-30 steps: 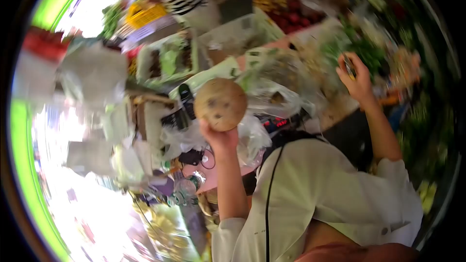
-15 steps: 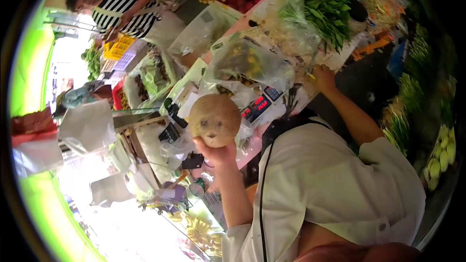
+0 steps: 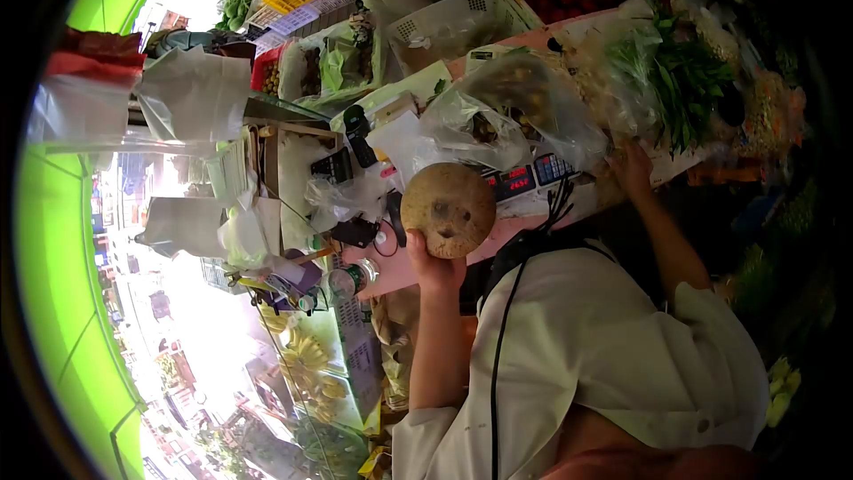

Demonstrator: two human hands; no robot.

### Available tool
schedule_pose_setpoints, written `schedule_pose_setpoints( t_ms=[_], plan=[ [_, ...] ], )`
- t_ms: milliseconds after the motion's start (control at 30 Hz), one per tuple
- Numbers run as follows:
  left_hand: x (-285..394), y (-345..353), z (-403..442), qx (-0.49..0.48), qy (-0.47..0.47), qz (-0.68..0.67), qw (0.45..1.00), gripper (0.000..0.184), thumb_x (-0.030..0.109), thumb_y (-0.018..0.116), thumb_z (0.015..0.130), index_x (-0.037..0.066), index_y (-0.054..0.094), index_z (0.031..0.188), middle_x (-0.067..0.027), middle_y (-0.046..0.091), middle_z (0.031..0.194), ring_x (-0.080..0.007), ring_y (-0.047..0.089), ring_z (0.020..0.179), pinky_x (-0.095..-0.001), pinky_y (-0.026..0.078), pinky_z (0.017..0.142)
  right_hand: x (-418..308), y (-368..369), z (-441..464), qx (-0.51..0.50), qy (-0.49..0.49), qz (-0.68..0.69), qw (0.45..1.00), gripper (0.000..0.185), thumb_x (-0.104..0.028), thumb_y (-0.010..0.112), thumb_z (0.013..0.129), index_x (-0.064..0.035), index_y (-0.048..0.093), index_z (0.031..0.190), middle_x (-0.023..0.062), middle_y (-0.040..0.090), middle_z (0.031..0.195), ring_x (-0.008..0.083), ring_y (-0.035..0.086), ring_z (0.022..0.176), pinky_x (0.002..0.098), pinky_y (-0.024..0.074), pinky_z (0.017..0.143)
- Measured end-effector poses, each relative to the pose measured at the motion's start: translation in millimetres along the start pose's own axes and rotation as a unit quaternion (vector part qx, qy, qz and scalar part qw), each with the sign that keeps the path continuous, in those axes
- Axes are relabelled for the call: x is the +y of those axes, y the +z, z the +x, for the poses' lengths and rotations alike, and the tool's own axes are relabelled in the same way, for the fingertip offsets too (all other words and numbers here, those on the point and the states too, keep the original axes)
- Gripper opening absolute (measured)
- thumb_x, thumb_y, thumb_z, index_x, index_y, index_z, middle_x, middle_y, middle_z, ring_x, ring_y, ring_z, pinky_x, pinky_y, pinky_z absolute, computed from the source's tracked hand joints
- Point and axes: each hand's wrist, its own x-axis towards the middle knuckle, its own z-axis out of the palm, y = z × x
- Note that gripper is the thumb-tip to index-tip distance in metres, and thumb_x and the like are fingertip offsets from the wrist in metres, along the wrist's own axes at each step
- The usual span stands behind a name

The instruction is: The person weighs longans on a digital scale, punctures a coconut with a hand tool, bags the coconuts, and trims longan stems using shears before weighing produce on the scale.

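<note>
Left hand [image 3: 437, 272] grips the coconut [image 3: 449, 204] on its near side, dark spots facing the camera; in view it sits just beside the scale [image 3: 516, 183]. Right hand [image 3: 630, 171] is at the table [image 3: 388, 272] near the leafy greens [image 3: 689, 84]; can't tell if it's gripping anything.

We see a matt, slightly rough shell on the coconut [image 3: 448, 213]. Above the coconut we find a thin plastic bag [image 3: 546, 98], glossy and crinkled, and to the coconut's right a scale [image 3: 520, 180] with a smooth, shiny face. Left of and below the coconut, we notice a bottle [image 3: 342, 284] of clear, glossy plastic. Below and right of the coconut, we see a shirt [image 3: 577, 338] of matt, creased cloth.
</note>
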Motion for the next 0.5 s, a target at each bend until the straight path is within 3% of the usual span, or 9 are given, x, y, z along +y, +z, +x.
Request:
schedule_pose_setpoints(
  t_ms=[133,233,300,367,433,467,500],
  plan=[
    [-2,-26,-12,-0.005,0.012,0.015,1.000,0.072,0.058,0.057,0.095,0.010,0.042,0.148,-0.0111,0.049,0.147,-0.0323,0.046,0.136,-0.0529,0.036,0.115,-64,-72,6,0.163,0.059,0.138,0.975,0.029,-0.019,0.069,0.095,-0.0034,0.064,0.118,0.0124,0.059,0.114,0.0287,0.061,0.103,0.0356,0.0494,0.091],
    [-6,-31,-19,-0.014,0.011,0.026,1.000,0.071,0.054,0.057,0.097,0.009,0.040,0.148,-0.0123,0.049,0.146,-0.0325,0.047,0.136,-0.0517,0.037,0.114,-163,-150,13,0.084,0.018,0.245,0.966,0.024,-0.013,0.068,0.095,-0.0016,0.063,0.115,0.0117,0.059,0.113,0.0238,0.061,0.099,0.0356,0.0499,0.089],
    [-11,-25,-17,-0.041,-0.012,0.035,0.998,0.070,0.049,0.058,0.097,0.008,0.037,0.149,-0.0144,0.048,0.146,-0.0326,0.047,0.136,-0.0499,0.038,0.114,-197,-159,12,-0.022,-0.084,0.357,0.930,0.034,-0.013,0.071,0.092,-0.0004,0.061,0.121,0.0113,0.058,0.117,0.0210,0.061,0.104,0.0346,0.0498,0.090],
    [-15,-9,-15,-0.040,-0.039,0.016,0.998,0.074,0.048,0.060,0.097,0.006,0.032,0.151,-0.0166,0.046,0.146,-0.0324,0.046,0.135,-0.0477,0.038,0.114,-251,-175,14,-0.178,-0.112,0.454,0.866,0.061,-0.012,0.079,0.085,-0.0019,0.050,0.138,0.0123,0.055,0.129,0.0226,0.058,0.117,0.0348,0.0485,0.096],
    [-14,7,-14,-0.068,-0.047,0.109,0.991,0.083,0.038,0.067,0.094,0.005,0.022,0.156,-0.0175,0.039,0.149,-0.0290,0.041,0.138,-0.0419,0.033,0.116,-298,-181,12,-0.285,-0.107,0.526,0.794,0.093,-0.015,0.089,0.075,-0.0042,0.034,0.150,0.0142,0.049,0.140,0.0253,0.052,0.129,0.0353,0.0458,0.103],
    [-15,8,-14,-0.100,-0.032,0.213,0.971,0.082,0.032,0.067,0.097,0.006,0.019,0.157,-0.0174,0.037,0.150,-0.0278,0.039,0.138,-0.0400,0.031,0.117,-310,-178,9,-0.286,-0.110,0.520,0.797,0.093,-0.015,0.089,0.075,-0.0042,0.034,0.150,0.0142,0.049,0.140,0.0253,0.052,0.129,0.0353,0.0458,0.103],
    [-14,10,-15,-0.100,-0.030,0.207,0.973,0.082,0.032,0.067,0.097,0.006,0.019,0.157,-0.0174,0.037,0.150,-0.0278,0.039,0.138,-0.0400,0.031,0.117,-318,-174,7,-0.288,-0.104,0.526,0.794,0.103,-0.016,0.092,0.070,-0.0051,0.030,0.152,0.0150,0.046,0.143,0.0265,0.049,0.132,0.0366,0.0440,0.106]
  ],
)
